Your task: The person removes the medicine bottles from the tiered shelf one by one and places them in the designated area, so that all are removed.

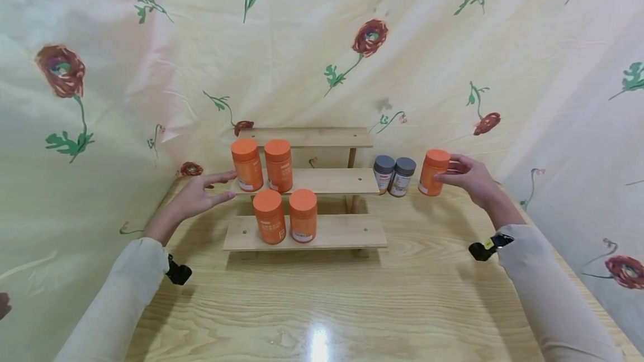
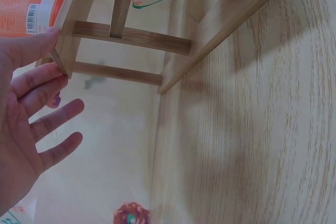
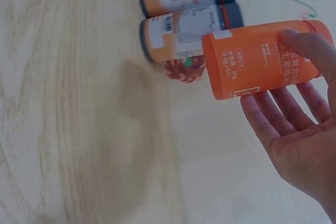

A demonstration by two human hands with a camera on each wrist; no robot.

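Note:
My right hand (image 1: 473,180) grips an orange jar (image 1: 434,173) at the right, thumb on one side and fingers on the other. In the right wrist view white print shows on this jar (image 3: 257,61); I cannot tell whether its base touches the table. My left hand (image 1: 198,195) is at the left end of the middle shelf (image 1: 332,181), fingers mostly straight. In the left wrist view the thumb and fingertips touch or nearly touch that shelf's end. Beside them stands an orange jar (image 1: 247,166), with a second orange jar (image 1: 279,166) to its right.
Two more orange jars (image 1: 270,218) stand on the lowest shelf (image 1: 347,230) of the three-step wooden rack. Its top shelf (image 1: 307,137) is at the back. Two grey-lidded jars (image 1: 401,177) stand between the rack and the right hand. Flowered cloth (image 1: 282,71) hangs behind the wooden table (image 1: 302,295).

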